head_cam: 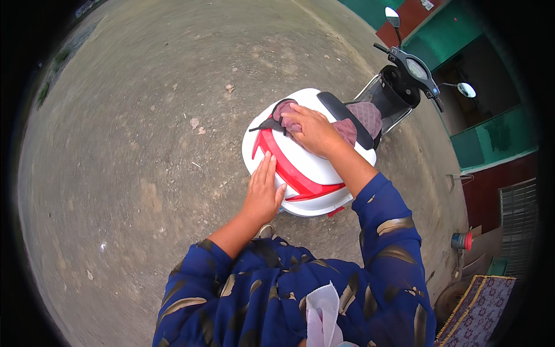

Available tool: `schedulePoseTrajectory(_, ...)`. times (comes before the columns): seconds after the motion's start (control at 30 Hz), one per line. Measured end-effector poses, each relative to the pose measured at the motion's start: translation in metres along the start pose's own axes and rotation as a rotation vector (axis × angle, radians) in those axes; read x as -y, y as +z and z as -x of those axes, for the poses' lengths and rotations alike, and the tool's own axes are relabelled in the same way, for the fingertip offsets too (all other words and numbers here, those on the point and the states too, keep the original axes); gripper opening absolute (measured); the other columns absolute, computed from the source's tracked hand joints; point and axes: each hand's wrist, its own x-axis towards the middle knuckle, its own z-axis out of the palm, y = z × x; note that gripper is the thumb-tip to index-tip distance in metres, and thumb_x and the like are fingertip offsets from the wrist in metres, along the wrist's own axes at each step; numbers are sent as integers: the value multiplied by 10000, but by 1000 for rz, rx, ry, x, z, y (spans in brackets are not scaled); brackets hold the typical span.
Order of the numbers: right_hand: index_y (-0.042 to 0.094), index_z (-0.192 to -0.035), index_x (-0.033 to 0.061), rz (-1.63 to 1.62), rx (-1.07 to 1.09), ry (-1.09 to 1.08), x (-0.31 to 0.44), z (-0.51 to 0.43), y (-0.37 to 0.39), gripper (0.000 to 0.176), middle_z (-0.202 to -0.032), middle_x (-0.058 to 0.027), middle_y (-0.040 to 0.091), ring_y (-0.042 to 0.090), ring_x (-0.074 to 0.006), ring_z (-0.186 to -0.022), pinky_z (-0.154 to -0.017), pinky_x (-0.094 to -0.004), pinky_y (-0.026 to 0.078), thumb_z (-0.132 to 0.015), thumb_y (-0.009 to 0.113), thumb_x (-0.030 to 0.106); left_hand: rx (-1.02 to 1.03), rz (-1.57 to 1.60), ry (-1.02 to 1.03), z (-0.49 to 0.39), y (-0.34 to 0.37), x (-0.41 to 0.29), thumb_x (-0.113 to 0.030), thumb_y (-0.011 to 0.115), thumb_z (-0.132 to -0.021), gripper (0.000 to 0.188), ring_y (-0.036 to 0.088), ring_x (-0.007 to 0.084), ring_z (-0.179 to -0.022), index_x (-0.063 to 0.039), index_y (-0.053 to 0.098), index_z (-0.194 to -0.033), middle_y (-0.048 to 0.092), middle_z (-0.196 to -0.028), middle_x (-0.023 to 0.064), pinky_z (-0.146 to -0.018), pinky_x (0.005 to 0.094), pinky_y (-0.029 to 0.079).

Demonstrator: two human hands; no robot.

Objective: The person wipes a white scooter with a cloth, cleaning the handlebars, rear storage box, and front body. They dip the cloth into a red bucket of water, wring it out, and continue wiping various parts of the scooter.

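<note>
A white top case [323,170] with a red curved reflector strip [299,173] sits at the back of a scooter. My right hand [313,132] presses a crumpled mauve cloth [284,108] with dark edging onto the lid. Part of that cloth is covered by my fingers. Flat against the near left side of the case rests my left hand [262,188], its fingers extended and holding nothing. A black backrest pad [340,115] runs along the far side of the case, with mauve fabric [347,130] lying over its near part.
Beyond the case are the scooter's mauve quilted seat cover [367,116], handlebar console [415,69] and two mirrors. A green and dark-red wall [485,208] stands at right, near a bucket [460,240] and patterned fabric [481,310]. Bare ground [143,152] spreads leftward.
</note>
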Motion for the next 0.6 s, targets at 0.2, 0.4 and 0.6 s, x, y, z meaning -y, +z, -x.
schedulePoseTrajectory(0.2, 690, -1246, 131, 22, 192, 664, -112, -88, -6, 395, -1237, -183, 671, 626, -363, -1185, -960, -473, 497, -955, 506, 324, 37, -22, 17, -7, -11, 2, -231, 655, -924, 759, 347, 413, -1446, 16, 299, -1546, 297, -1597, 250, -1204, 490, 273)
schedulePoseTrajectory(0.4, 715, -1089, 128, 133, 358, 415, -71, -121, -1, 298, -1180, -185, 695, 650, -378, -1102, -880, -479, 525, -906, 537, 282, 32, -12, 14, -9, -14, 0, -233, 663, -916, 746, 378, 407, -1430, -1, 330, -1541, 340, -1580, 237, -1192, 480, 305)
schedulePoseTrajectory(0.6, 728, -1096, 172, -75, 293, -231, 27, -63, 19, 306, -1232, -102, 666, 613, -316, -1187, -934, -445, 515, -802, 667, 225, 131, 108, 146, -16, -37, 32, -114, 638, -892, 638, 459, 391, -1367, -40, 436, -1492, 432, -1523, 202, -1144, 457, 381)
